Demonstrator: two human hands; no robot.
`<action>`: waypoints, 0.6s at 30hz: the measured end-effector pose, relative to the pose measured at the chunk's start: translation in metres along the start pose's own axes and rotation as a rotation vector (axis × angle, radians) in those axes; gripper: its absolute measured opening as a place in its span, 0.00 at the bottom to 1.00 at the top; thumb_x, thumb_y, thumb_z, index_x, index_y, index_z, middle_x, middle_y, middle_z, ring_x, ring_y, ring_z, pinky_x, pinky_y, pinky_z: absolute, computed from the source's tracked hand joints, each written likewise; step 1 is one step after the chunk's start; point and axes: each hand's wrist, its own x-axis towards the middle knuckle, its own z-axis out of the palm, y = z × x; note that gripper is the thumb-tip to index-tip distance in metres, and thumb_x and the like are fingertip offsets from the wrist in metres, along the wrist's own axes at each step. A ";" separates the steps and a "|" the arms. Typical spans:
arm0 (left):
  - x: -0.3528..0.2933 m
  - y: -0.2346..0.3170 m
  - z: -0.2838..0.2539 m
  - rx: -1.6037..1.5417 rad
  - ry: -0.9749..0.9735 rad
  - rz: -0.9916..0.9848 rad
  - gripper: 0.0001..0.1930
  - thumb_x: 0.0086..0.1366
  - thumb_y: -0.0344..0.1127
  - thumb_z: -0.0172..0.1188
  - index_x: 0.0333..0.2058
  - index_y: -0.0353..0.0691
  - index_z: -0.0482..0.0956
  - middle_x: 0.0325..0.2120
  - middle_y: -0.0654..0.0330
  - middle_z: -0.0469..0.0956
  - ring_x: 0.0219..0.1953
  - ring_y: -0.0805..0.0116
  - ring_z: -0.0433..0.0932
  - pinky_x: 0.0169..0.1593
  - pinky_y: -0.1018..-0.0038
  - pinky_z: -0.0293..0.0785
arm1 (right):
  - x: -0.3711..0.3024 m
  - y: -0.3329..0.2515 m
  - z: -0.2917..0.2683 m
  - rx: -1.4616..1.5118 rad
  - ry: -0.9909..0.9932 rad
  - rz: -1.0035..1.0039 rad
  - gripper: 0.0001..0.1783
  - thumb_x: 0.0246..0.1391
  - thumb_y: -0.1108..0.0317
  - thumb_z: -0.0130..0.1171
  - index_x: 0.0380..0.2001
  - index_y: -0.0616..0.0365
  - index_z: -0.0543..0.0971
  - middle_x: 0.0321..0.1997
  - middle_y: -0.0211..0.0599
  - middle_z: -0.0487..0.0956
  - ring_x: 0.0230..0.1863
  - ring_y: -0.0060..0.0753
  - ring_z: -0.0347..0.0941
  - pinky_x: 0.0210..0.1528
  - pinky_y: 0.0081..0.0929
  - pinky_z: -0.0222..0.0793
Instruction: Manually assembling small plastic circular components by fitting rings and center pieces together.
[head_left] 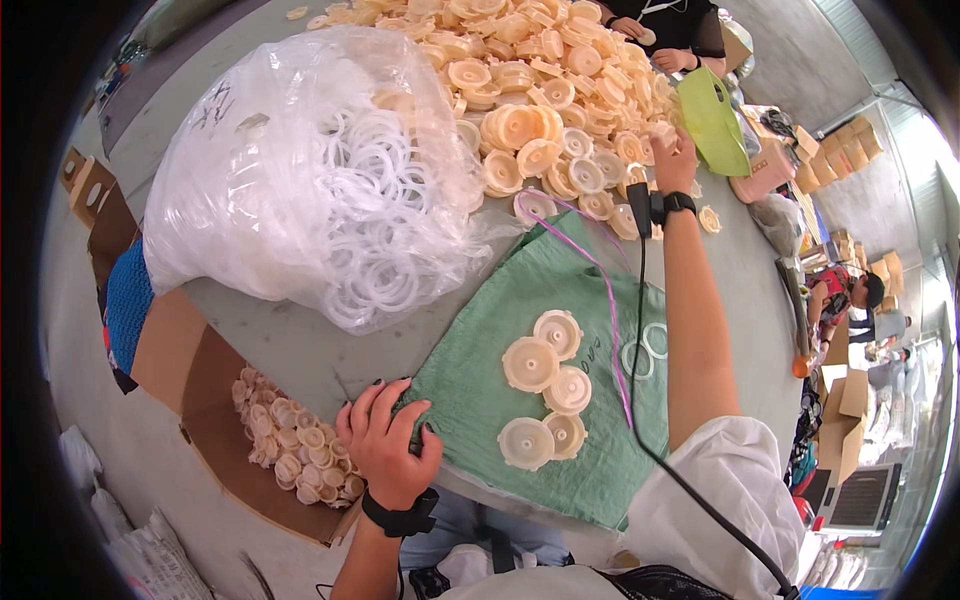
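Head view, clock directions taken from picture centre. Cream plastic caps (570, 65) heaped thickly on the grey surface (300, 345), 12 to 1 o'clock. Each a shallow round disc; many with stepped rims, some nested or tipped on edge. Colour runs from peach-cream to a paler, milky white at the near fringe.

Right hand (673, 162) at 2 o'clock, on the heap's near right edge, fingers curled down over the pieces; cannot tell whether one is gripped. Left hand (385, 445) at 7 o'clock, empty, fingers spread, resting by the near left corner of a green cloth (480, 335). The two hands well apart, a dark band on each wrist.

On the cloth, 5 o'clock: five loose caps (530, 364), a group of three above a touching pair. Small lugs around the rims, raised nub at centre; lower left one palest. Two white rings (638, 359) on the cloth between 3 and 4 o'clock; purple cord (612, 300) nearby.

Clear plastic bag (240, 190) at 10 o'clock, translucent rings (370, 180) inside. Cardboard carton (200, 370) at 8 o'clock, holding small cream pieces (305, 450). Lime-green basin (714, 120) at 2 o'clock, just beyond the right hand. Co-worker's hands (674, 60) at 1 o'clock, by the heap's far edge.
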 end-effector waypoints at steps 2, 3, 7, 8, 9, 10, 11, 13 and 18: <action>-0.002 -0.003 -0.001 0.012 -0.011 -0.007 0.12 0.43 0.31 0.54 0.31 0.44 0.77 0.44 0.60 0.75 0.50 0.55 0.68 0.56 0.58 0.54 | -0.033 -0.046 -0.020 0.267 -0.235 0.010 0.31 0.45 0.62 0.65 0.54 0.57 0.69 0.46 0.41 0.74 0.47 0.34 0.71 0.48 0.29 0.68; -0.002 -0.003 -0.002 0.024 -0.003 -0.007 0.12 0.44 0.31 0.54 0.31 0.44 0.77 0.45 0.60 0.75 0.51 0.55 0.68 0.56 0.58 0.54 | -0.052 -0.068 -0.037 0.424 -0.399 -0.014 0.31 0.46 0.63 0.65 0.54 0.57 0.68 0.46 0.39 0.74 0.46 0.31 0.71 0.47 0.28 0.69; -0.001 -0.003 0.000 0.020 0.005 -0.008 0.12 0.44 0.31 0.54 0.32 0.44 0.77 0.46 0.60 0.74 0.51 0.55 0.68 0.56 0.58 0.53 | -0.135 -0.123 -0.093 0.184 -0.979 -0.355 0.37 0.41 0.61 0.70 0.56 0.54 0.69 0.52 0.36 0.72 0.48 0.34 0.70 0.54 0.31 0.64; -0.001 -0.001 0.001 0.008 -0.001 -0.003 0.12 0.44 0.31 0.54 0.32 0.44 0.77 0.46 0.60 0.74 0.51 0.55 0.68 0.56 0.58 0.53 | -0.141 -0.124 -0.099 0.172 -0.977 -0.348 0.37 0.41 0.61 0.70 0.56 0.54 0.69 0.52 0.36 0.72 0.48 0.34 0.70 0.54 0.31 0.64; -0.001 -0.001 0.001 0.016 0.000 -0.003 0.12 0.44 0.31 0.54 0.32 0.44 0.77 0.46 0.60 0.74 0.51 0.55 0.68 0.56 0.58 0.53 | -0.146 -0.125 -0.102 0.157 -1.052 -0.436 0.35 0.41 0.60 0.70 0.54 0.54 0.70 0.53 0.37 0.72 0.48 0.34 0.70 0.54 0.31 0.65; -0.001 -0.002 0.001 0.026 0.002 -0.005 0.12 0.44 0.31 0.54 0.32 0.44 0.77 0.46 0.60 0.74 0.52 0.55 0.68 0.57 0.58 0.53 | -0.148 -0.125 -0.103 0.144 -1.128 -0.525 0.34 0.40 0.59 0.70 0.53 0.54 0.71 0.53 0.37 0.72 0.49 0.34 0.70 0.53 0.31 0.65; -0.002 -0.003 0.000 0.027 0.000 -0.005 0.12 0.44 0.31 0.54 0.32 0.44 0.77 0.46 0.60 0.74 0.52 0.55 0.68 0.57 0.58 0.53 | -0.145 -0.127 -0.106 0.211 -1.117 -0.333 0.29 0.44 0.59 0.68 0.51 0.53 0.73 0.51 0.37 0.73 0.47 0.33 0.71 0.52 0.30 0.66; -0.003 -0.004 0.000 0.030 -0.007 -0.013 0.13 0.44 0.30 0.54 0.32 0.44 0.77 0.46 0.60 0.74 0.52 0.55 0.67 0.57 0.58 0.53 | -0.127 -0.106 -0.100 0.199 -1.011 -0.252 0.28 0.46 0.60 0.66 0.51 0.54 0.73 0.50 0.37 0.74 0.46 0.32 0.72 0.51 0.30 0.67; 0.003 0.004 0.004 0.032 -0.053 -0.028 0.12 0.44 0.30 0.54 0.31 0.43 0.76 0.46 0.59 0.73 0.52 0.54 0.67 0.57 0.57 0.52 | -0.058 -0.028 -0.090 0.120 -0.613 -0.001 0.24 0.52 0.63 0.61 0.51 0.60 0.72 0.49 0.38 0.76 0.43 0.28 0.73 0.47 0.26 0.69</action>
